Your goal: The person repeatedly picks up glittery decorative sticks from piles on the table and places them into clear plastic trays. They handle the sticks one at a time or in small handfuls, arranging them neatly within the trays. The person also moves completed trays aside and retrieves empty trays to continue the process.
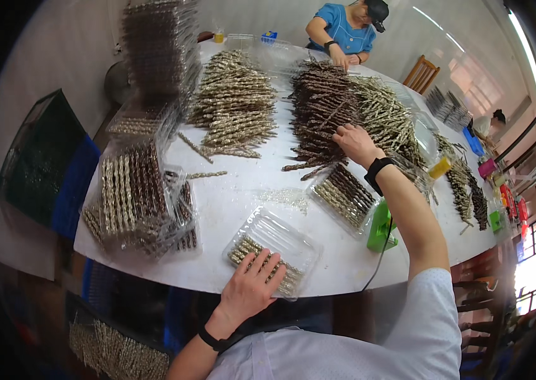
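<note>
My left hand [252, 283] lies with spread fingers on gold twisted sticks [244, 250] in a clear plastic tray [272, 228] at the table's near edge. The upper part of that tray holds no sticks. My right hand [354, 142] reaches to the lower right side of a big pile of dark brown twisted sticks [320, 109]; its fingertips touch the pile, and whether they hold a stick cannot be told. Below this hand a filled tray [344, 197] holds gold and brown sticks side by side.
Gold stick piles [234, 104] [384, 114] flank the brown one. Filled trays [130, 190] and a tall tray stack [158, 52] stand left. A green tape dispenser [382, 228] is right. Across the table sits a person [349, 28] in blue. A crate of sticks [116, 346] is lower left.
</note>
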`<state>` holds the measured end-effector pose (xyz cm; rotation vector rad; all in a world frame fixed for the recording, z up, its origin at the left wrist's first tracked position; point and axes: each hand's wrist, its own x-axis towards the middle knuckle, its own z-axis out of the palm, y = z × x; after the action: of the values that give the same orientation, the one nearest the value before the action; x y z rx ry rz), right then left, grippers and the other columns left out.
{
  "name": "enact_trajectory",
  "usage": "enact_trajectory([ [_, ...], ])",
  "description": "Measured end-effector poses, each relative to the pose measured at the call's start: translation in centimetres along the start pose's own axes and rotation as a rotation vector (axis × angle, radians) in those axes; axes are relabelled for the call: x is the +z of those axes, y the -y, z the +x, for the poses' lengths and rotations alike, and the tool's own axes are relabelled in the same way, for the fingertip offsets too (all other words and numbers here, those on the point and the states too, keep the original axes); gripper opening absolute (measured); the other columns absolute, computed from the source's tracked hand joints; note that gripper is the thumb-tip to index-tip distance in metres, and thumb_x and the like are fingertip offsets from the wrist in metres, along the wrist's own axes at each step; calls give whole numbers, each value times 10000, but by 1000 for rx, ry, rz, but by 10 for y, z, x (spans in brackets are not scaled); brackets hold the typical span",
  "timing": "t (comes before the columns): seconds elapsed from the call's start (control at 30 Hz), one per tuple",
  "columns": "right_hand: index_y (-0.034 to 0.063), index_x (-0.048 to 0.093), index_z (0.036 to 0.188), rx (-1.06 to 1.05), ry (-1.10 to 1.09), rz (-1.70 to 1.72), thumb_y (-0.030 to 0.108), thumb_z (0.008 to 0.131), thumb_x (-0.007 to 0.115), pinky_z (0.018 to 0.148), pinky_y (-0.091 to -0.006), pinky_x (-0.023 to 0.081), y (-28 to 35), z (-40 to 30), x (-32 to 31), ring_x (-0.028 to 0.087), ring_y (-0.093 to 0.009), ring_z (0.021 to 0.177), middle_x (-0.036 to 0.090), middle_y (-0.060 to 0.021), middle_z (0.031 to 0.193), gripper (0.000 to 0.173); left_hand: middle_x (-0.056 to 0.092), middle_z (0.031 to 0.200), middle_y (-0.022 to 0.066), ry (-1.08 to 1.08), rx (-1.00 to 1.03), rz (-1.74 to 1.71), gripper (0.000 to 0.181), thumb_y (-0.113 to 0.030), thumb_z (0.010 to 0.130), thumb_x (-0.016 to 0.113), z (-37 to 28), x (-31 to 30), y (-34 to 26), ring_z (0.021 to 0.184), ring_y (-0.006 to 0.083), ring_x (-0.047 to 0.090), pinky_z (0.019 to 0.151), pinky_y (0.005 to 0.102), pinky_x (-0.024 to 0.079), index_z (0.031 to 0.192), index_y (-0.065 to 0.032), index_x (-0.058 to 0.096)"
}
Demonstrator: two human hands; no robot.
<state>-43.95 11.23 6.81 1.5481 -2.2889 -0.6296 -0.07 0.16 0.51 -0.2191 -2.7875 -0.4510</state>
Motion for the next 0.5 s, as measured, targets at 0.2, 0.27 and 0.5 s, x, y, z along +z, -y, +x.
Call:
enact_trajectory([
  [0.2, 154, 703, 1018, 16, 8, -101, 181, 936, 561, 851, -390, 492, 3, 1, -2, 589, -218, 1057, 610, -41, 1058, 166, 601, 1352, 124, 12, 4, 12, 675, -321, 631, 875, 2, -1, 0, 1310, 321, 521, 1108, 483, 384, 1231, -109, 651],
  [0.27, 170, 718, 976, 37, 4, -114, 196, 926, 575, 836, -389, 476, 4, -2, 0, 583, -211, 1051, 603, -38, 1058, 153, 589, 1372, 120, 27, -2, 9, 685, -306, 635, 875, 1, -2, -1, 1333, 308, 508, 1122, 470, 373, 1245, -105, 637],
  [0.5, 138, 697, 953, 80, -47, -20, 144, 909, 585, 884, -416, 469, -10, 1, -8, 588, -226, 1075, 615, -59, 1040, 121, 603, 1349, 122, 2, 2, 9, 684, -300, 611, 888, 2, -1, -1, 1307, 321, 526, 1102, 482, 393, 1226, -113, 653],
])
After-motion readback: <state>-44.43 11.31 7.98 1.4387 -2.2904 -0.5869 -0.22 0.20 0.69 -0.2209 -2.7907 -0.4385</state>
